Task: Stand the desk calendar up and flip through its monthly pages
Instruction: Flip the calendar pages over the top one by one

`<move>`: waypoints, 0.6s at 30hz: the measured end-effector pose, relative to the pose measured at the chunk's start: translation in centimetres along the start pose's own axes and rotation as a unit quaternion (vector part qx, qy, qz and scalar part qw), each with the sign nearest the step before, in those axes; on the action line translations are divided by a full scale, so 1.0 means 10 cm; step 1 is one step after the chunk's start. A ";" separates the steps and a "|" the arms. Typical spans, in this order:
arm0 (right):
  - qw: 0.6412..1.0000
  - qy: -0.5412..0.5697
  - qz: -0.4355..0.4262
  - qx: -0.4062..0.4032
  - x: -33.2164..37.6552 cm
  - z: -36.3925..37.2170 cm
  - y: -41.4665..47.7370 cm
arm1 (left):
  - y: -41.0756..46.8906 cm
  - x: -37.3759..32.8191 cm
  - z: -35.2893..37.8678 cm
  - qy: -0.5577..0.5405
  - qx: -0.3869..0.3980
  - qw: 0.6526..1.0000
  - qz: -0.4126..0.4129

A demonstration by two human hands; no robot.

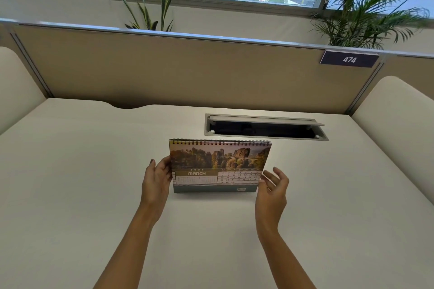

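The bench (pixel 94 195) lies wide and bare on every side of both hands, its only break the open cable hatch (pixel 265 128) beyond the fingers, so there is free room to swing a page up and over. The desk calendar (pixel 218 166) stands upright between the two hands, showing March, its long axis running left to right and its spiral binding (pixel 220 142) along the top edge, above and beyond the fingertips. The left hand (pixel 156 182) touches the calendar's left edge, fingers loosely curled on it, steadying rather than gripping. The right hand (pixel 273 189) sits just beside the right edge, fingers spread open and holding nothing; it looks best placed to lift the page's lower right corner
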State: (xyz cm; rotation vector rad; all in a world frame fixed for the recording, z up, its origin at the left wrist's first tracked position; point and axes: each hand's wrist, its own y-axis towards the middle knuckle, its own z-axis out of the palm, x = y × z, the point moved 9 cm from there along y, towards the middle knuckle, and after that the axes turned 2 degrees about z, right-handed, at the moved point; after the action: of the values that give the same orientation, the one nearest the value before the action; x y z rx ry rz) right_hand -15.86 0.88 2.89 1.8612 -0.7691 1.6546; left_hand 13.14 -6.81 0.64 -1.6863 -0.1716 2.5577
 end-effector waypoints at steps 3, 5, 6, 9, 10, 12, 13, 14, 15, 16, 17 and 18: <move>1.000 -0.020 0.002 -0.002 -0.07 0.00 -0.01 | 0.00 0.01 0.00 0.000 -0.002 1.000 -0.002; 1.000 -0.021 0.003 0.004 -0.09 0.01 -0.01 | 0.00 0.01 0.00 -0.002 -0.001 1.000 -0.002; 1.000 -0.020 0.003 0.005 -0.10 0.02 -0.01 | 0.00 0.01 0.00 -0.002 0.000 1.000 -0.003; 1.000 -0.025 -0.004 -0.008 -0.08 0.00 0.00 | 0.00 0.00 0.00 -0.002 0.003 1.000 -0.003; 1.000 -0.026 -0.004 -0.011 -0.08 0.00 0.01 | 0.00 0.00 0.00 -0.001 0.003 1.000 -0.002; 1.000 -0.025 -0.006 -0.011 -0.07 0.00 0.02 | 0.00 0.00 0.00 0.000 0.003 1.000 -0.001; 1.000 -0.026 -0.008 -0.011 -0.07 0.00 0.03 | 0.00 0.00 0.01 0.000 0.003 1.000 -0.001; 0.999 -0.030 -0.010 -0.010 -0.07 0.00 0.04 | 0.00 0.01 0.00 -0.001 0.002 1.000 -0.003; 0.999 -0.034 -0.012 -0.008 -0.07 0.00 0.05 | 0.00 0.01 0.00 -0.002 0.002 1.000 -0.004; 0.999 -0.038 -0.012 -0.005 -0.07 0.00 0.06 | 0.00 0.02 0.01 -0.003 0.001 1.000 -0.005; 0.999 -0.040 -0.013 -0.003 -0.08 0.00 0.07 | 0.00 0.02 0.01 -0.003 0.001 1.000 -0.005; 0.999 -0.040 -0.014 -0.002 -0.08 -0.01 0.08 | 0.00 0.02 0.01 -0.002 0.001 1.000 -0.005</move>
State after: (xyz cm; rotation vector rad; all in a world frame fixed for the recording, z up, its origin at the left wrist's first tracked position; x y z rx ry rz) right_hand -16.55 0.44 2.12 1.9379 -0.7757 1.5689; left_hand 13.00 -6.80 0.52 -1.6740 -0.1785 2.5537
